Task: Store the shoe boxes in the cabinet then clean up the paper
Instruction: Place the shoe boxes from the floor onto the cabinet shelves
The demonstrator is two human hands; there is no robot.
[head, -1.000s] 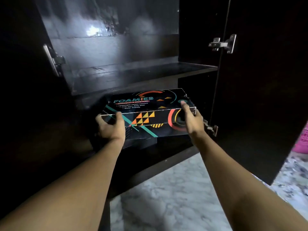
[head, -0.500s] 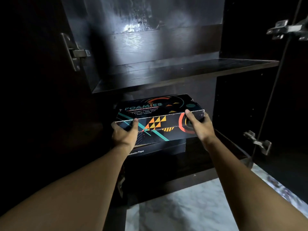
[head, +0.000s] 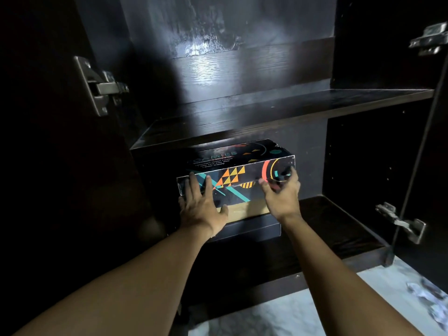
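Two boxes sit stacked in our dark cabinet (head: 242,69), on the lower shelf (head: 339,219): patterned box (head: 242,166) atop a plain black box (head: 247,229), likely to save room. Our left hand (head: 201,207) lies flat on the patterned front, fingers straight and spread, for pushing. Our right hand (head: 282,195) is blurred; fingers unclear. Below, crumpled paper (head: 429,294) waits on the floor (head: 315,311).

Scene dim overall. Light apparently arrives from behind the camera, producing a glare patch on the glossy dark wood cabinet back panel (head: 206,52). Cabinet sides fall into near-black shadow. The right hand (head: 282,192) shows motion blur. Straight lines bow at the frame edges.
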